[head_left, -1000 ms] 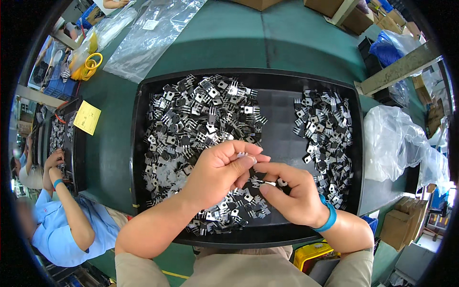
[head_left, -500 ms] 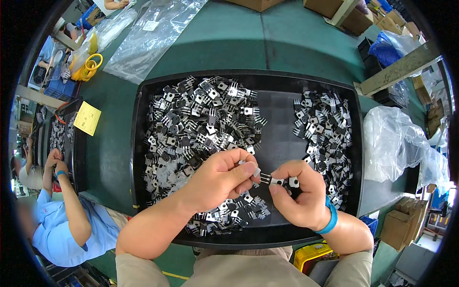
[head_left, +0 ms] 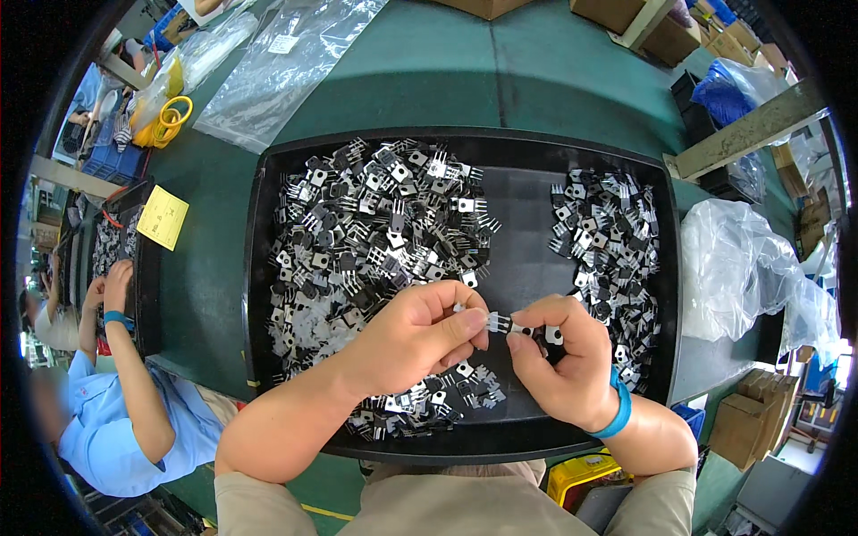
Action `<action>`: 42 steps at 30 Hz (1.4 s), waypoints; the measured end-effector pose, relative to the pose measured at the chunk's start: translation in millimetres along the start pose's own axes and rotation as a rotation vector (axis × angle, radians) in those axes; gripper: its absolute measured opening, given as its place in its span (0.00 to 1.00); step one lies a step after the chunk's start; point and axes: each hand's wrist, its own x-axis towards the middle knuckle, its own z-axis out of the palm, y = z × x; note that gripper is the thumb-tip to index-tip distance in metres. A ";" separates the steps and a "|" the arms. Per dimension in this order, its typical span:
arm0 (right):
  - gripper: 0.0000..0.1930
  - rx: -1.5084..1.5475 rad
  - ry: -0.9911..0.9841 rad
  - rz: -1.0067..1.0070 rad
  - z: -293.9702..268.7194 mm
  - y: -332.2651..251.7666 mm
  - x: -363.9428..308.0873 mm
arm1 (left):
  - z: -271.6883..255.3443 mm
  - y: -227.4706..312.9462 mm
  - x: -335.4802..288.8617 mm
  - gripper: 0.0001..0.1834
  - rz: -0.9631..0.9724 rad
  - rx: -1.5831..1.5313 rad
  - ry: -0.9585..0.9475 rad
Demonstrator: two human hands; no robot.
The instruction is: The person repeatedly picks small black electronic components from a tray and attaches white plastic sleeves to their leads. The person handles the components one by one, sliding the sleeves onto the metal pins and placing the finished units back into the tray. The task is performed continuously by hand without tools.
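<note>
My left hand (head_left: 427, 329) pinches a small translucent white plastic sleeve (head_left: 497, 322) between thumb and fingers. In my right hand (head_left: 567, 371) is a black transistor (head_left: 522, 330) with a metal tab, its legs pointing left. The sleeve lies around or against those legs; which of the two I cannot tell. More transistors show inside the curl of my right fingers. Both hands are over a black tray (head_left: 527, 232). A large heap of loose transistors (head_left: 375, 214) fills its left side, and a smaller transistor pile (head_left: 608, 241) lies along its right. Loose white sleeves (head_left: 313, 326) lie beside my left forearm.
A clear plastic bag (head_left: 286, 71) lies on the green table (head_left: 429, 80) beyond the tray. A crumpled bag (head_left: 751, 268) is at the right, below a metal post (head_left: 751, 129). A yellow note (head_left: 163, 218) hangs at left, near a co-worker in blue (head_left: 134, 429) at another tray.
The sleeve and the transistor's legs have come together where a gap showed before. At left, the co-worker's hands have moved up and apart over their tray.
</note>
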 end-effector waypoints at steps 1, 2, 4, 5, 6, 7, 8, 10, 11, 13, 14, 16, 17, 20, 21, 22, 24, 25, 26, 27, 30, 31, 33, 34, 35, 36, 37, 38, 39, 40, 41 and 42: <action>0.09 0.003 -0.023 -0.008 -1.2 1.7 0.3 | 0.9 0.3 -0.3 0.08 0.004 0.007 0.005; 0.09 0.006 -0.047 -0.015 -2.4 2.7 0.8 | 1.4 0.5 -0.6 0.08 0.007 0.014 0.009; 0.09 0.047 -0.089 0.009 -4.8 2.9 3.0 | 0.5 -1.6 0.1 0.07 0.019 0.012 -0.015; 0.09 0.068 -0.109 0.022 -5.4 3.0 3.3 | 0.0 -2.6 0.6 0.07 0.024 0.011 -0.028; 0.09 0.060 -0.061 0.036 -4.3 3.0 2.5 | 0.0 -1.8 0.2 0.07 0.003 0.007 -0.019; 0.09 0.053 -0.014 0.048 -2.3 2.9 1.6 | 0.3 0.4 -0.8 0.06 -0.017 0.002 -0.009; 0.09 0.046 0.033 0.060 -1.2 2.9 1.0 | 1.0 2.4 -1.8 0.05 -0.037 -0.002 0.002; 0.09 0.067 0.006 0.052 -2.6 1.5 1.2 | 4.1 5.3 -2.6 0.05 -0.017 -0.058 0.042; 0.09 0.077 -0.007 0.049 -3.1 0.9 1.3 | 4.8 5.9 -2.8 0.05 -0.007 -0.086 0.062; 0.09 0.108 -0.061 0.017 -1.9 5.1 1.0 | 1.8 4.1 -3.0 0.05 0.010 0.052 0.055; 0.09 0.124 -0.087 0.001 -1.2 7.2 0.7 | 0.3 2.9 -2.9 0.05 0.018 0.121 0.051; 0.08 0.124 -0.088 0.009 0.2 8.5 -0.3 | -1.3 0.7 -2.8 0.06 0.037 0.160 0.055; 0.08 0.125 -0.088 0.012 1.0 8.9 -0.9 | -1.6 0.0 -3.0 0.06 0.046 0.180 0.057; 0.08 0.112 -0.058 0.001 4.8 9.3 -1.9 | 0.2 0.5 -2.7 0.06 0.052 0.172 0.076; 0.08 0.106 -0.046 0.016 4.6 7.9 -1.4 | 1.7 1.5 -2.8 0.06 0.060 0.177 0.086; 0.08 0.101 -0.035 0.033 3.9 5.7 -0.9 | 3.5 2.5 -3.0 0.06 0.069 0.182 0.096; 0.08 0.105 -0.033 0.043 4.1 6.1 -1.0 | 3.5 2.2 -3.1 0.06 0.074 0.207 0.104; 0.09 0.114 -0.041 0.037 4.7 8.2 -2.0 | 2.7 1.2 -3.1 0.06 0.070 0.228 0.102; 0.09 0.124 -0.049 0.032 4.7 9.3 -2.7 | 2.0 -0.1 -2.9 0.06 0.067 0.249 0.099; 0.09 0.115 -0.081 0.012 3.5 9.8 -2.0 | 1.5 -2.2 -2.2 0.06 0.085 0.264 0.098; 0.09 0.121 -0.149 0.018 0.6 11.9 0.6 | 0.2 -4.8 -2.2 0.07 0.086 0.254 0.097; 0.08 0.141 -0.147 0.063 -0.3 11.5 0.5 | 0.1 -0.5 -2.6 0.07 0.050 0.218 0.091; 0.08 0.162 -0.139 0.107 -1.0 11.5 0.3 | -0.6 1.4 -2.7 0.07 0.022 0.174 0.086; 0.08 0.162 -0.134 0.104 -1.1 11.3 0.6 | -1.5 0.5 -2.6 0.07 0.031 0.166 0.087; 0.08 0.163 -0.129 0.101 -1.2 11.2 1.0 | -1.9 0.0 -2.6 0.07 0.041 0.158 0.089; 0.08 0.159 -0.146 0.107 -2.1 10.7 1.6 | -1.1 0.2 -2.9 0.07 0.045 0.169 0.095; 0.08 0.155 -0.164 0.113 -3.5 10.3 2.4 | 0.0 0.1 -3.0 0.07 0.050 0.179 0.103; 0.08 0.151 -0.183 0.119 -4.3 10.0 2.9 | 0.5 0.1 -3.3 0.07 0.055 0.189 0.110; 0.08 0.151 -0.185 0.121 -4.3 9.8 2.9 | 0.3 0.1 -3.8 0.07 0.057 0.202 0.108; 0.08 0.150 -0.184 0.123 -4.6 9.6 2.8 | 0.2 0.5 -3.5 0.07 0.058 0.216 0.104; 0.08 0.149 -0.183 0.125 -4.7 9.4 2.6 | 0.0 0.8 -3.4 0.06 0.059 0.230 0.099; 0.08 0.150 -0.190 0.121 -3.9 9.0 2.2 | 0.3 0.3 -3.2 0.06 0.069 0.271 0.100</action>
